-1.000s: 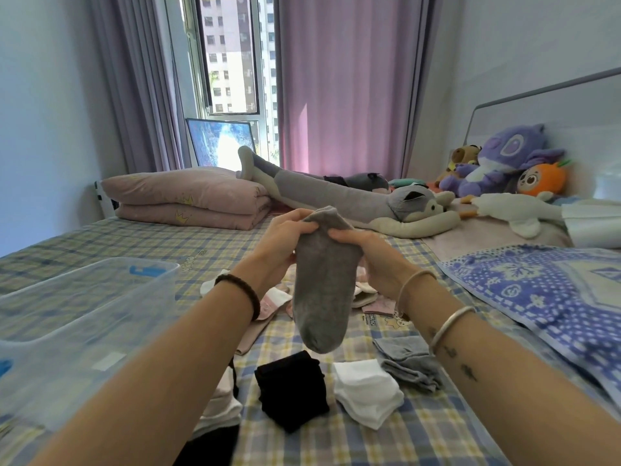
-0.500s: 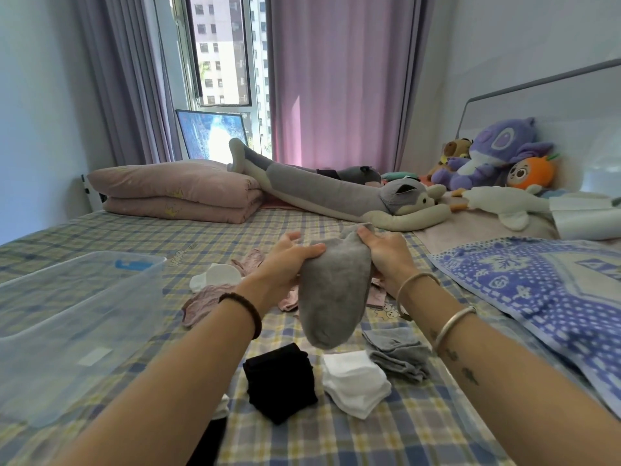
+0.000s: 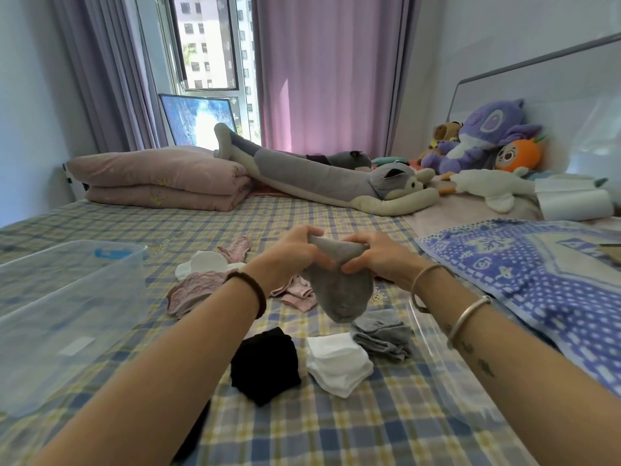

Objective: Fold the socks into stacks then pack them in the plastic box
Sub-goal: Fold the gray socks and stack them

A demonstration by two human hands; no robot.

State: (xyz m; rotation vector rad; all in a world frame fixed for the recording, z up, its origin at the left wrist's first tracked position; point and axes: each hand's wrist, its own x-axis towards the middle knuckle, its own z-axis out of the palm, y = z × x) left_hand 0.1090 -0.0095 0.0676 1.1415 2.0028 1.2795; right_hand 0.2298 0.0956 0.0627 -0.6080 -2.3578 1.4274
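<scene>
1. Both hands were on the same sock. Left hand (image 3: 295,255) pinched one side of the cuff of the grey sock (image 3: 339,294), and right hand (image 3: 378,260) gripped the other side, fingers curled into the fabric.
2. Compared with a second earlier, the hands had dropped lower toward the bed (image 3: 319,432). The sock also hung shorter and fatter instead of long and straight. My guess was the cuff was getting rolled over the rest to make a bundle.
3. Left to right on the bed:
   - The plastic box (image 3: 67,314) sat by the left edge, with no socks in it as far as I could tell.
   - Loose pink socks (image 3: 195,290) and white socks (image 3: 201,262) lay around the middle.
   - Nearer the front edge, the black stack (image 3: 265,364), white stack (image 3: 339,364) and grey stack (image 3: 383,334) sat in a row, just below the held sock.
4. So this was still the folding stage. Three stacks were down and this grey one was nearly bundled, probably headed for the grey stack. The loose ones were still waiting, and packing hadn't started.
</scene>
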